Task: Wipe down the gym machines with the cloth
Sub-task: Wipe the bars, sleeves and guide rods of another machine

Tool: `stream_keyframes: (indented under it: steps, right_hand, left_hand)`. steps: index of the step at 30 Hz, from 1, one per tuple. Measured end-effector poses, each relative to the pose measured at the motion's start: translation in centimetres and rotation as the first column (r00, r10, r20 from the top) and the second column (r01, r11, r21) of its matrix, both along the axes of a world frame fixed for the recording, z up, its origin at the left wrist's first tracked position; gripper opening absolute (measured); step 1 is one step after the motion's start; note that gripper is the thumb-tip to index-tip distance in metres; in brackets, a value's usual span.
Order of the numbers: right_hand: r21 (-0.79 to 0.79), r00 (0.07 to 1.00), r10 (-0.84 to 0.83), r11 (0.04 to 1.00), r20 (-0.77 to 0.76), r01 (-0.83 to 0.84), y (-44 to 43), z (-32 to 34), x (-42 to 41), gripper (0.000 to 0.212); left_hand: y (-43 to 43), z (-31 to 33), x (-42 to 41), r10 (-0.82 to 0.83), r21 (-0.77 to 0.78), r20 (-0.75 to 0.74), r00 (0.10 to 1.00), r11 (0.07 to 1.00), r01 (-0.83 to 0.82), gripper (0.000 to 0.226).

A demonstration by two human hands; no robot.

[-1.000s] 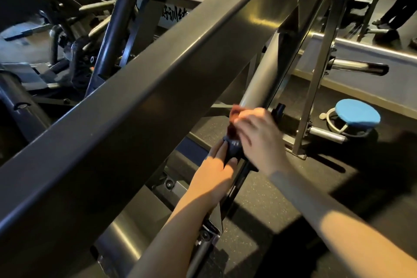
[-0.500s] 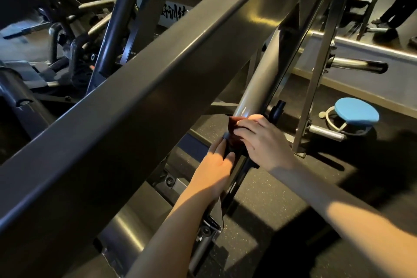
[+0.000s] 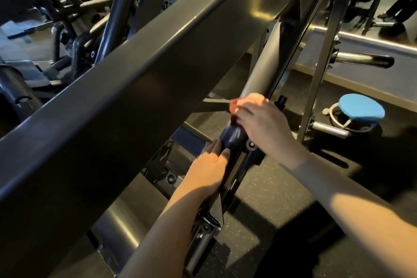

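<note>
Both hands work low on the machine's slanted shaft (image 3: 199, 240). Nearest, the left hand (image 3: 208, 169) lies along it with its fingers nearly straight, fingertips touching the dark collar (image 3: 232, 139). Just above the collar, the right hand (image 3: 264, 126) curls over the red cloth (image 3: 233, 106), pressing it on the lower end of the grey tube (image 3: 259, 74). White lettering (image 3: 167, 4) on a far frame member is too cut off to read.

The cloth (image 3: 233, 106) is red-orange. The big slanted beam (image 3: 135, 101) is dark grey with a dull sheen. The round tube (image 3: 259, 70) beside it is silvery grey, and the collar (image 3: 232, 139) at its lower end is glossy navy. The floor (image 3: 270, 198) is black, flecked with pale specks. The round pad (image 3: 361, 107) is bright blue on a whitish frame (image 3: 332, 117).
</note>
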State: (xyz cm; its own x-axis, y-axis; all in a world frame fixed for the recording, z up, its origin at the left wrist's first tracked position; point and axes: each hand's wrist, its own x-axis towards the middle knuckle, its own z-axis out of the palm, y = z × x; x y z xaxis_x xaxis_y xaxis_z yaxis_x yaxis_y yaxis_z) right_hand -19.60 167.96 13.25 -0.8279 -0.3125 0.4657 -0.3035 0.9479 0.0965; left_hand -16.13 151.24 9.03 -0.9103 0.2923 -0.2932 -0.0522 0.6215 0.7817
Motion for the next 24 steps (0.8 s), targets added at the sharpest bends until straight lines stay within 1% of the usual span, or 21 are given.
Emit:
stream_keyframes:
  steps: [1,2,3,4,5,7,8,9,10,11,13,14,15,18,20,21,22,23,24]
  right_hand:
    - [-0.106,0.997,-0.076,0.992,-0.003,0.076,-0.3,0.8,-0.5,0.030]
    - [-0.234,0.991,-0.133,0.963,0.012,0.132,-0.6,1.3,-0.7,0.026]
    - [-0.309,0.988,-0.152,0.938,0.034,0.155,-1.0,1.1,-0.4,0.024]
    - [-0.307,0.990,-0.129,0.941,0.049,0.138,-1.4,0.2,0.4,0.023]
    - [-0.261,0.997,-0.060,0.963,0.054,0.072,-1.7,-1.1,1.4,0.023]
    - [-0.157,0.988,0.136,0.980,0.067,-0.124,-1.4,-3.3,3.1,0.025]
    - [-0.113,0.976,0.198,0.976,0.096,-0.187,-0.9,-3.3,3.1,0.027]
    - [-0.073,0.972,0.212,0.976,0.103,-0.205,-0.5,-2.6,2.5,0.027]
    - [-0.063,0.980,0.176,0.983,0.095,-0.170,-0.2,-1.7,1.6,0.025]
    - [-0.094,0.992,0.095,0.992,0.087,-0.086,0.0,-0.7,0.6,0.023]
    - [-0.256,0.995,-0.091,0.962,0.046,0.100,-0.1,0.8,-0.7,0.022]
    - [-0.304,0.991,-0.127,0.943,0.038,0.132,-0.4,0.9,-0.5,0.021]
    - [-0.303,0.994,-0.106,0.947,0.028,0.109,-0.6,0.2,0.2,0.020]
    - [-0.175,0.990,0.138,0.976,0.037,-0.130,-0.9,-2.8,3.3,0.019]
    - [-0.117,0.974,0.217,0.971,0.060,-0.209,-0.2,-2.3,3.1,0.020]
    - [-0.093,0.979,0.197,0.977,0.046,-0.192,0.2,-1.6,2.3,0.020]
    - [-0.106,0.991,0.134,0.986,0.027,-0.130,0.4,-0.8,1.5,0.020]
    - [-0.162,0.999,0.049,0.986,0.002,-0.048,0.5,0.0,0.8,0.020]
    - [-0.232,0.999,-0.044,0.972,0.002,0.043,0.3,0.5,0.4,0.019]
  left_hand:
    - [-0.1,-0.2,-0.1,-0.002,0.012,0.005,1.000,1.000,0.002,0.056]
    - [-0.1,-0.2,-0.1,-0.003,0.009,0.008,1.000,1.000,0.003,0.056]
    - [-0.2,-0.3,-0.2,-0.005,0.011,0.009,1.000,1.000,0.005,0.056]
    - [-0.2,-0.1,-0.1,-0.007,0.015,0.014,1.000,1.000,0.006,0.055]
    - [-0.2,0.0,0.0,-0.006,0.027,0.010,1.000,1.000,0.006,0.054]
    - [-0.1,0.2,0.3,-0.014,0.029,0.014,1.000,0.999,0.014,0.052]
    - [-0.1,0.2,0.3,0.015,0.021,0.051,0.999,1.000,-0.016,0.050]
    - [-0.1,0.1,0.2,0.045,0.006,0.065,0.997,0.999,-0.046,0.049]
    - [-0.1,0.1,0.1,0.055,0.002,0.070,0.996,0.998,-0.056,0.048]
    - [-0.2,0.1,0.0,0.030,0.008,0.074,0.997,0.999,-0.031,0.050]
    - [-0.3,0.1,-0.1,-0.004,0.066,0.052,0.999,0.998,0.001,0.051]
    - [-0.2,0.4,0.0,-0.002,0.084,0.047,0.999,0.996,-0.002,0.052]
    - [-0.2,0.5,0.1,-0.002,0.106,0.042,0.999,0.994,-0.003,0.051]
    - [-0.3,0.7,0.4,-0.044,0.013,0.009,0.999,0.999,0.044,0.047]
    - [-0.5,0.1,0.2,0.026,0.062,0.037,0.999,0.998,-0.029,0.045]
    - [-0.5,-0.2,0.1,0.051,0.078,0.066,0.997,0.995,-0.056,0.045]
    - [-0.5,-0.2,0.1,0.023,0.043,0.062,0.998,0.999,-0.025,0.045]
    - [-0.4,-0.2,0.0,0.044,0.082,0.093,0.995,0.995,-0.052,0.045]
    - [-0.5,0.1,0.1,0.023,0.090,0.094,0.995,0.995,-0.032,0.046]
